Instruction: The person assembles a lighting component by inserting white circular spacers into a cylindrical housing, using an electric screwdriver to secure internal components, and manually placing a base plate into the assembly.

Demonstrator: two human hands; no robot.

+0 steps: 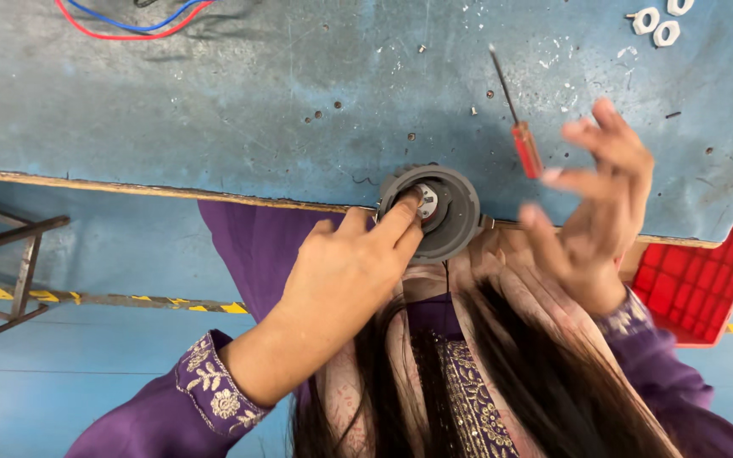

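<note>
A round grey plastic part point(456, 212) with a metal hub at its centre sits at the near edge of a worn blue worktable point(214, 102). My left hand point(345, 276) grips it, the index finger pressing on the hub. My right hand point(595, 195) hovers just right of the part with fingers spread and nothing in it. A red-handled screwdriver point(519, 127) lies on the table beside the fingertips of that hand, its thin shaft pointing away from me.
Three small white ring-shaped pieces point(659, 21) lie at the far right of the table. Red and blue wires point(129, 21) loop at the far left. A red plastic crate point(706, 280) stands at the right. A metal frame point(10, 271) stands on the blue floor, left.
</note>
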